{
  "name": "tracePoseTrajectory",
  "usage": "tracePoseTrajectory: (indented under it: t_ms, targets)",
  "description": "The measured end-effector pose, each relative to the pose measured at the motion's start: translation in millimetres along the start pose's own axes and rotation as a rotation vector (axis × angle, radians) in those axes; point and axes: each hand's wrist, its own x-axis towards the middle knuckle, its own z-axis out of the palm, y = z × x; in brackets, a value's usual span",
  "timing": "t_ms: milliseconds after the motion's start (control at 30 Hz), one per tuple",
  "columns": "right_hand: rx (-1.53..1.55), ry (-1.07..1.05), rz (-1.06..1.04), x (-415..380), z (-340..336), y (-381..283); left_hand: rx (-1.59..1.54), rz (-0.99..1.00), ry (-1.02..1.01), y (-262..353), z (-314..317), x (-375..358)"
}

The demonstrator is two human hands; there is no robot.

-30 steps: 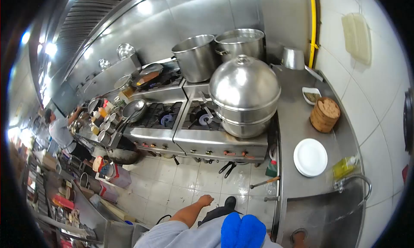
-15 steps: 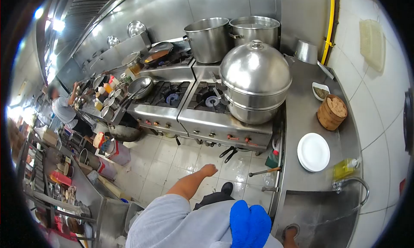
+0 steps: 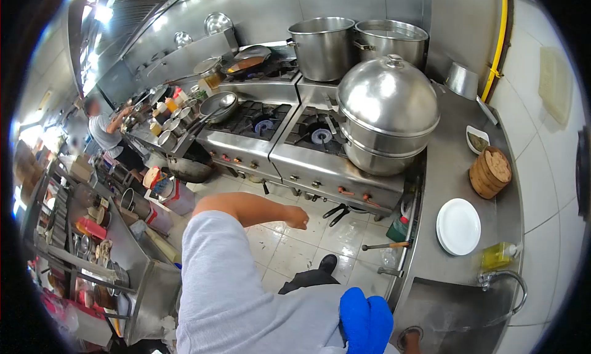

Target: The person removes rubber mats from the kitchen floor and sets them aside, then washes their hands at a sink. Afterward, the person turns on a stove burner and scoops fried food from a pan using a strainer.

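My left hand (image 3: 298,218) is held out over the tiled floor in front of the stove, its fingers curled and nothing visible in them. Just to its right, black pan handles (image 3: 337,215) stick out below the stove front. At the bottom edge, part of my right hand or wrist (image 3: 412,341) shows over the sink (image 3: 440,298), beside the drain (image 3: 403,338); its fingers are hidden. Water runs from the faucet (image 3: 517,286) into the sink. A blue padded cloth or mitt (image 3: 367,320) lies over my grey shirt.
A large domed steamer (image 3: 389,117) sits on the stove (image 3: 258,148), with tall stockpots (image 3: 321,49) behind. White plates (image 3: 458,226), a bamboo steamer (image 3: 490,172) and a yellow-green soap bottle (image 3: 497,255) stand on the right counter. Another person (image 3: 103,132) works far left.
My left arm has swung up and bent at the elbow, bringing the hand nearer the stove front. The view has turned slightly left. My right hand stays low by the sink.
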Motion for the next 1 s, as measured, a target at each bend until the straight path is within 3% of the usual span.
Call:
tracePoseTrajectory:
  t_ms: [167,233,300,367,400,467,500,533,567,633,700,767,833,867,933,1000]
  targets:
    - [0.06,-0.018,0.031,2.0,3.5,10.1,-0.117,-0.066,-0.017,-29.6,94.5,-1.8]
    - [0.088,-0.036,0.051,2.3,6.4,8.0,-0.209,0.132,0.069,-56.6,172.3,29.5]
    - [0.114,-0.039,0.07,1.1,7.3,8.7,-0.442,-0.042,0.373,-30.6,202.0,27.8]
    - [0.125,-0.044,0.08,2.2,4.9,9.9,-1.175,-0.519,0.397,23.1,196.7,7.4]
    - [0.132,-0.046,0.087,3.5,3.7,9.7,-1.183,-0.585,0.363,37.8,204.8,3.0]
    - [0.157,-0.046,0.104,3.7,1.4,10.8,-0.296,-0.136,0.323,20.7,268.4,20.5]
    - [0.177,-0.045,0.119,3.4,1.0,9.7,-0.197,-0.063,0.255,16.9,284.3,22.4]
    - [0.199,-0.047,0.14,2.4,1.3,9.3,-0.091,0.008,0.19,9.9,288.6,22.9]
    - [0.222,-0.047,0.157,2.3,0.1,7.8,-0.382,-0.128,0.192,5.3,289.2,15.9]
    - [0.267,-0.044,0.19,3.2,-1.9,7.5,-0.668,-0.254,0.184,10.8,282.5,7.9]
    - [0.306,-0.046,0.219,3.0,-2.5,7.4,-1.24,-0.786,0.124,16.2,261.9,3.6]
    - [0.348,-0.045,0.242,2.4,-4.7,7.1,-1.224,-0.73,0.152,8.9,269.1,8.1]
    - [0.386,-0.045,0.267,-0.2,-5.2,9.0,-0.894,-0.391,0.226,-9.3,294.6,25.4]
    - [0.408,-0.045,0.278,-1.2,-4.0,10.1,-0.882,-0.383,0.221,-4.2,281.9,25.2]
    - [0.436,-0.046,0.285,-1.0,-2.8,12.4,-1.087,-0.545,0.151,25.6,234.8,20.0]
    - [0.368,-0.048,0.244,-6.7,-5.4,5.8,-1.007,-0.497,0.168,26.3,220.9,32.5]
